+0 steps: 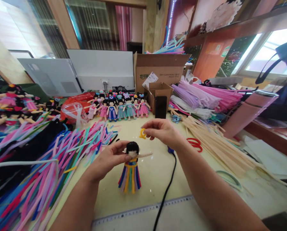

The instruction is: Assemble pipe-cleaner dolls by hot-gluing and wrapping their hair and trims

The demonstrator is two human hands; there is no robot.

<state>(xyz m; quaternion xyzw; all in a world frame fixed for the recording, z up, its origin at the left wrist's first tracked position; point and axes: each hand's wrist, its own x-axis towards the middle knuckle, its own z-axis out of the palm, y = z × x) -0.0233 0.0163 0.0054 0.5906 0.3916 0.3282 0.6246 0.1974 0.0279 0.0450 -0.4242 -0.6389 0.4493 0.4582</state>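
Note:
My left hand (117,153) is closed around the head and shoulder of a small pipe-cleaner doll (129,175). The doll has black hair, a cream face and a skirt of striped blue, red, yellow, green and lilac strips. One cream arm sticks out to the right; its other side is hidden behind my fingers. Up and to the right of the doll's head, my right hand (161,130) pinches a small curled yellow pipe cleaner (142,133) between thumb and fingertips. The yellow piece is apart from the doll.
Finished dolls (124,107) stand in a group at the back. Loose coloured pipe cleaners (71,144) cover the left side; cream ones (211,144) lie right, near a red coil (194,145). A black cable (169,189) crosses a ruler (145,209) in front. A phone (160,106) leans against a box.

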